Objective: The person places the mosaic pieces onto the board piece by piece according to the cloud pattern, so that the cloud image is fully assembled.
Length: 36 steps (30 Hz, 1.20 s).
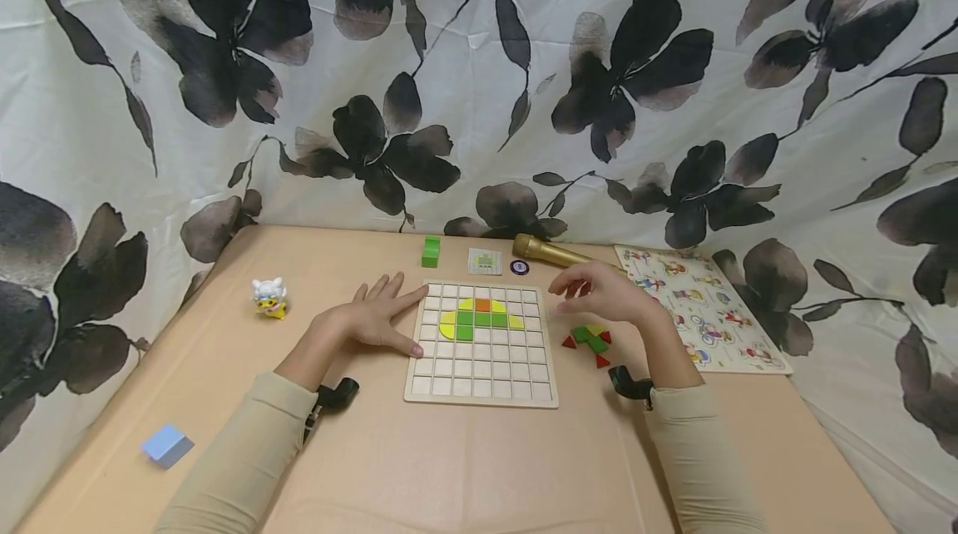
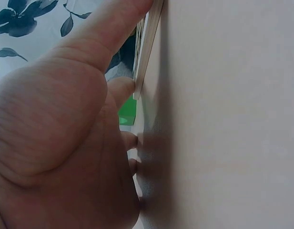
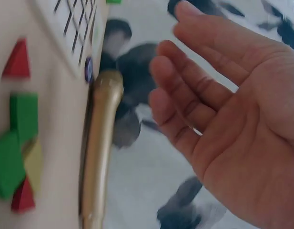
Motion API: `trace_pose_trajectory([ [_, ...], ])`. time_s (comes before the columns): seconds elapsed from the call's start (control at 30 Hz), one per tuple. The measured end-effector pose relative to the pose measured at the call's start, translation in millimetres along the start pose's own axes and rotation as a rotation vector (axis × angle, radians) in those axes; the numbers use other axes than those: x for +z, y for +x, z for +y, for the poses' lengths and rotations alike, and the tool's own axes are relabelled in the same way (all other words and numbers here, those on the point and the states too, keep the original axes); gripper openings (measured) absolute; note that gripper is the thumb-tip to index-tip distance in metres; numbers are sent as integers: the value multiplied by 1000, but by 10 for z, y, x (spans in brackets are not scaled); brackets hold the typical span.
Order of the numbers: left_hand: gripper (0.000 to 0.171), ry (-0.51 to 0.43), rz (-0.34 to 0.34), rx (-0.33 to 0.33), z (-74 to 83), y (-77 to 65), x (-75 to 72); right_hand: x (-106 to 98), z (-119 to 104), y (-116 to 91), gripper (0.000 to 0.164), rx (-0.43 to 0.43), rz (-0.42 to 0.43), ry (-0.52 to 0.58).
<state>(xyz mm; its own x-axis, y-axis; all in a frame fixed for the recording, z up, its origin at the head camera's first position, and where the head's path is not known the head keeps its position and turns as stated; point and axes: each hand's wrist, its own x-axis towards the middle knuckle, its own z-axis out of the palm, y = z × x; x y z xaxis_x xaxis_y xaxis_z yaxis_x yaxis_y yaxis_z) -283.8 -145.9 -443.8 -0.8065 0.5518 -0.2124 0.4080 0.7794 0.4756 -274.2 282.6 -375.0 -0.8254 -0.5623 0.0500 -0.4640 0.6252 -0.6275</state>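
A square wooden grid board (image 1: pixel 479 397) lies mid-table, with green squares (image 1: pixel 465 326), an orange square (image 1: pixel 482 305) and yellow curved pieces (image 1: pixel 447 324) set in its upper cells. My left hand (image 1: pixel 370 318) spreads its fingers on the table, the thumb and index fingertip touching the board's left edge. Over the table beyond the board's right side, my right hand (image 1: pixel 602 293) hovers with loosely bent fingers; its palm holds nothing in the right wrist view. Below it lies a small heap of green blocks (image 3: pixel 24 117), red triangles (image 3: pixel 18 59) and a yellow piece (image 3: pixel 34 164).
Behind the board are a green block stack (image 1: pixel 430 252), a small pattern card (image 1: pixel 485 262), a purple disc (image 1: pixel 520 267) and a gold microphone-shaped object (image 1: pixel 550 251). A picture board (image 1: pixel 696 309) lies right. Leftward stand a toy figure (image 1: pixel 269 298) and a blue block (image 1: pixel 168 446).
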Motion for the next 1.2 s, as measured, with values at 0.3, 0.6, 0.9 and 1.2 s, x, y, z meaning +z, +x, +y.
trace_pose_trajectory([
  [0.3,118,44,-18,-36,86,-31,-39,-21,307,-102,26,177,-132,-34],
  [0.6,123,-2,-3,-20,55,-13,-10,58,472,-76,26,200,-278,51],
  [0.9,123,-21,11,0,2,12,23,112,522,-48,21,187,-244,70],
  [1.2,126,-3,14,-14,-15,28,34,153,486,-28,10,182,-129,68],
])
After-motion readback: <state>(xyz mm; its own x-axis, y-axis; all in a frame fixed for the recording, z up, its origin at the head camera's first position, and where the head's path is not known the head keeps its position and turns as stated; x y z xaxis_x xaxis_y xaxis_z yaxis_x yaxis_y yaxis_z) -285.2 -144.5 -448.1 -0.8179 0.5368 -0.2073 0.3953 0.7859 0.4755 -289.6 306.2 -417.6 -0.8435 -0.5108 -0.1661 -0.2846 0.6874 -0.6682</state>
